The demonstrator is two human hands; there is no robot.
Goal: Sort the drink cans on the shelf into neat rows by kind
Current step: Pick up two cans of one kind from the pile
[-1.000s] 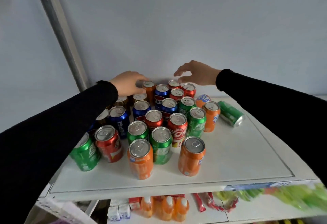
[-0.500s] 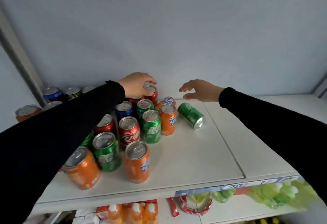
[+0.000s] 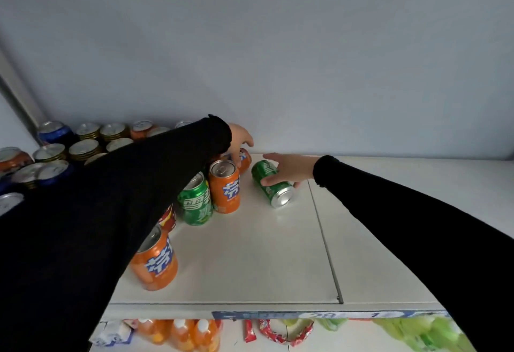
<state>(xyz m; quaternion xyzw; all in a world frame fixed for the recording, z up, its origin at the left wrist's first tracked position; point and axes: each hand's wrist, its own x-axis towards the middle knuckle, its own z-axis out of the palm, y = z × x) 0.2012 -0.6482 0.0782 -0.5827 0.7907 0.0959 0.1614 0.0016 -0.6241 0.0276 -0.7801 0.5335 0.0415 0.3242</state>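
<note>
- Sideways on the white shelf [image 3: 250,254] lies a green can [image 3: 271,184], just right of the upright cans.
- Right hand [image 3: 289,169] curls around it — fingers over, thumb under.
- Left hand [image 3: 239,140] cups a toppled orange can [image 3: 244,159], seemingly gripping it.

Right hand [image 3: 289,169] now on fallen can [image 3: 271,183]

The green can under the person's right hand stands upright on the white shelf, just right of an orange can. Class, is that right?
Not quite. In the head view the green can lies on its side under the right hand. It is on the white shelf, right of an orange can.
</note>
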